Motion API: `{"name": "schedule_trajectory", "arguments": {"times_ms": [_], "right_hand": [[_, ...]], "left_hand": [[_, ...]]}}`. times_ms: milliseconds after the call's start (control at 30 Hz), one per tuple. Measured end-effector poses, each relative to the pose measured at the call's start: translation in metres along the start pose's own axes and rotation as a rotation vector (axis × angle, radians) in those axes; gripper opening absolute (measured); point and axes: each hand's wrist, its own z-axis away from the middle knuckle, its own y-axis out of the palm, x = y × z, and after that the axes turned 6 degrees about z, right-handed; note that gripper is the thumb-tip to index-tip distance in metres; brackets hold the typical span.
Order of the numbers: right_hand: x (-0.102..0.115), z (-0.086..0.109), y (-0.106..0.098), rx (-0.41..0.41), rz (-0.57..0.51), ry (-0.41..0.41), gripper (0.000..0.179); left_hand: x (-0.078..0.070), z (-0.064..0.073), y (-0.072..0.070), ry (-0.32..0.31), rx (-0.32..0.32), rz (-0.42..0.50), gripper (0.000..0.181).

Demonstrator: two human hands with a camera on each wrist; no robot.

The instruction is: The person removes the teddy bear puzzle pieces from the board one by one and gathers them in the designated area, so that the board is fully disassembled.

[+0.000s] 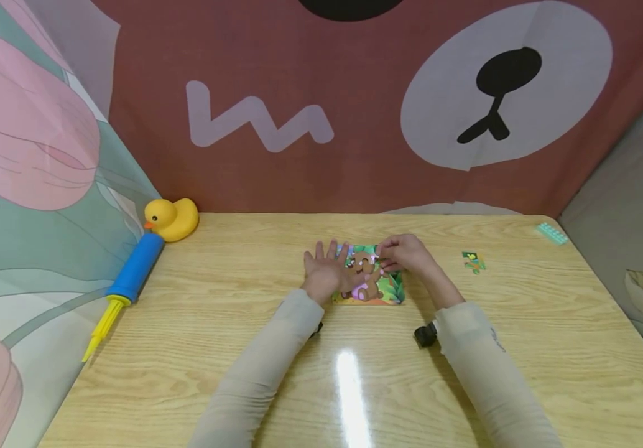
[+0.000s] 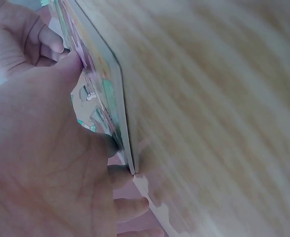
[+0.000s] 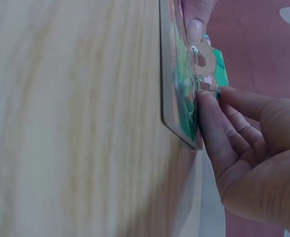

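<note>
A jigsaw puzzle with a brown bear on a green background lies flat on the wooden table in a thin-rimmed tray. My left hand is at its left side with fingers spread. In the left wrist view its thumb reaches over the puzzle's surface, and the other fingers extend past the edge. From the right, my right hand pinches a puzzle piece between thumb and forefinger, close over the picture's upper right part. This piece stands tilted up from the puzzle and is mostly hidden in the head view.
A loose puzzle piece lies to the right on the table. A mint studded toy brick is near the back right corner. At the left edge are a yellow rubber duck and a blue pump with a yellow nozzle.
</note>
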Motion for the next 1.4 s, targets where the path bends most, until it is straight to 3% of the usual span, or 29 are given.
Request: {"name": "schedule_trajectory", "arguments": {"times_ms": [333, 533, 800, 1400], "right_hand": [[0.000, -0.002, -0.002, 0.007, -0.032, -0.009, 0.026], [-0.005, -0.001, -0.014, 0.007, -0.056, -0.017, 0.035], [-0.017, 0.004, -0.035, 0.021, -0.135, -0.009, 0.041], [-0.046, 0.025, -0.085, 0.008, -0.291, 0.006, 0.048]], "left_hand": [[-0.004, 0.000, -0.001, -0.002, 0.002, -0.062, 0.093], [-0.005, -0.001, -0.001, -0.004, 0.011, -0.064, 0.091], [-0.004, -0.001, 0.000, 0.001, -0.007, -0.136, 0.092], [0.000, 0.003, -0.001, -0.008, 0.024, -0.024, 0.083]]}}
